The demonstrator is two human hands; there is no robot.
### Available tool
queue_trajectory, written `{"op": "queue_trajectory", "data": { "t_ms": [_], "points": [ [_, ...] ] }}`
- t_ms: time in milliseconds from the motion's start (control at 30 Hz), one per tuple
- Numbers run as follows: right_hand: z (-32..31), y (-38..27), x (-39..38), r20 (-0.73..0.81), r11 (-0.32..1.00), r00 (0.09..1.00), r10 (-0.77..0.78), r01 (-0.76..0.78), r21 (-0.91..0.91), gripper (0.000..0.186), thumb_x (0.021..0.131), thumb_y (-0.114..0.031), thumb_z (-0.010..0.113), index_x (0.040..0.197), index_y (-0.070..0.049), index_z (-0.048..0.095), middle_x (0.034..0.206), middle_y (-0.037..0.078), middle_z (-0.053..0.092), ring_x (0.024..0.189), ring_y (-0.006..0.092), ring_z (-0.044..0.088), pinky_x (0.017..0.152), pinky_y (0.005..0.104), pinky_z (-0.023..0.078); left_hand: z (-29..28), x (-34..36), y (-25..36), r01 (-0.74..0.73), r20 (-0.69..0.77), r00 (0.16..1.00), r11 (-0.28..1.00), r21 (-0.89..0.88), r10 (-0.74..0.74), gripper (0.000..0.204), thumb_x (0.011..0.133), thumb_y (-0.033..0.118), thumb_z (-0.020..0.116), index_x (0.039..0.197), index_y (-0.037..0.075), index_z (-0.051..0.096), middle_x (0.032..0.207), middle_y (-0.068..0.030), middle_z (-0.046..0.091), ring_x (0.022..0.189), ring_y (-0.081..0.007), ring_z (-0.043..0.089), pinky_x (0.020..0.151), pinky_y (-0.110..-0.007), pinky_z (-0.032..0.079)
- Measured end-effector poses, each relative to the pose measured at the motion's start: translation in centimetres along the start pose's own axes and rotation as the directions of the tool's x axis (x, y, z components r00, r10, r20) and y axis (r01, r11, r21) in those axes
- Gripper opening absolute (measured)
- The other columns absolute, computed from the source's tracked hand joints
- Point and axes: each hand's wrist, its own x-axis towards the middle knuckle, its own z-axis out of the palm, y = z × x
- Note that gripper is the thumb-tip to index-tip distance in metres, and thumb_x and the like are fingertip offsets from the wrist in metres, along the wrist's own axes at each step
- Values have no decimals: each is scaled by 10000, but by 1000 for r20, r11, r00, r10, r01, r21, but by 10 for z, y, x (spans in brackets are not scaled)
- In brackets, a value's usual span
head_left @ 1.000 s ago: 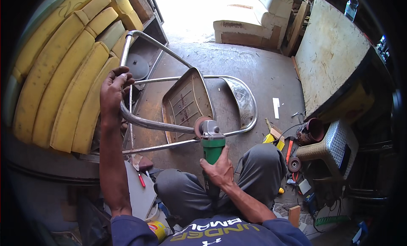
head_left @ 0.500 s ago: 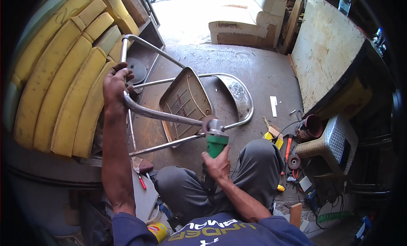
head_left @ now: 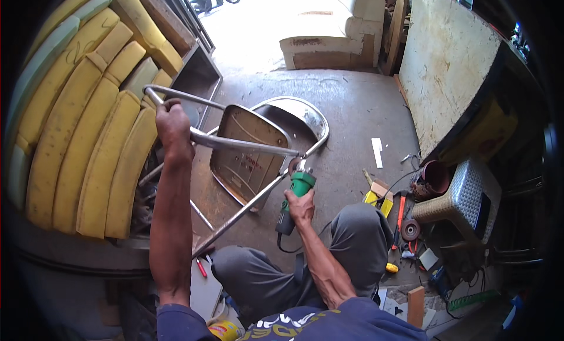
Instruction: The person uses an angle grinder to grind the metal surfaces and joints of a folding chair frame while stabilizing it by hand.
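**Asker:** What step are you on there?

**Me:** Grinding at a tube joint, I'd say. My right hand [head_left: 301, 206] is wrapped round a green-and-black handheld angle grinder [head_left: 302, 184], its round reddish-brown disc [head_left: 294, 164] right by a joint in the shiny bent-metal chair frame [head_left: 235, 143]. Can't tell from here if it's actually biting.

**Asker:** Other hand?

**Me:** My left hand [head_left: 174, 125] is closed round the frame near its upper-left bend. Whole thing's in front of my grey-trousered knees [head_left: 361, 226], underside of the brown sheet-metal seat [head_left: 244, 166] facing me.

**Asker:** So what does the next move call for?

**Me:** A steady tube and a firm hold imo, with the black cord [head_left: 288, 250] kept off the disc.

**Asker:** Anything different from half a second back?

**Me:** Yep, frame's swung round: upper-left bend sits lower, near rail slants steeper. Grinder's leaning further right too, and more cord shows.
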Motion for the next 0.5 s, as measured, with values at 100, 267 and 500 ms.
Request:
{"op": "queue_trajectory", "data": {
  "t_ms": [100,267,500],
  "points": [
    [11,-1,-22,14,988,998,-65,63,143,759,753,-440,797,1262,0,446,1045,253,691,944,417,707,842,480,548,0,5,9,-57,-108,991,981,185,78,276,922,78,540,1167,13,647,1062,-111,557,905,-217,577,830,-346,478],
    [5,-8,9,-34,988,999,-27,32,149,723,764,-409,788,1262,-21,435,1016,252,689,930,432,701,851,511,534,2,13,7,-137,-114,968,849,511,224,318,907,85,538,1198,62,665,1220,-217,483,1079,-343,582,979,-419,482],
    [9,-7,16,-15,982,993,-120,121,147,820,737,-483,760,1305,-19,393,1092,323,680,972,517,684,877,561,528,-7,30,-1,-294,-49,914,738,608,404,304,857,129,578,1124,73,713,1129,-193,589,1112,-361,559,1039,-449,441]
  ]
}}
